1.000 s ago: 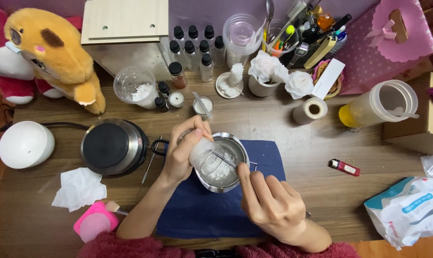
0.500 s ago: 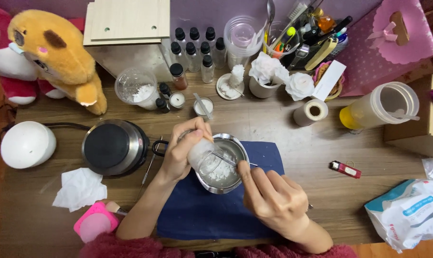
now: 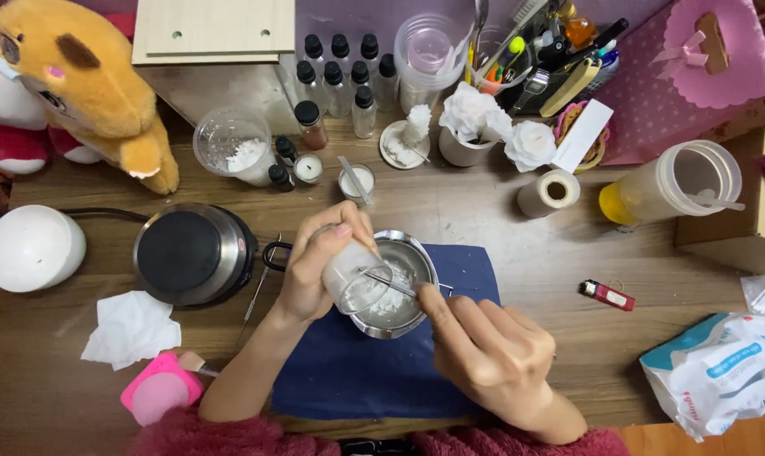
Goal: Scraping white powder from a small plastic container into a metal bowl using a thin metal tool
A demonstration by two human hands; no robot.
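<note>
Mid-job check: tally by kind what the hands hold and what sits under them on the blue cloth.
Clear cup, tipped in the left hand: 1
Thin metal tool, in the right hand: 1
Metal pot, under the cup: 1
Blue cloth, under the pot: 1
Total: 4

Head cam, looks straight down, close over table (image 3: 500, 211).

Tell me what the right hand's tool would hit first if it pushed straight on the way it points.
The right hand aims its thin metal tool up-left into the tilted clear cup held by the left hand. It would probably meet the white residue inside the cup first, then the cup wall, though depth is unclear.
</note>
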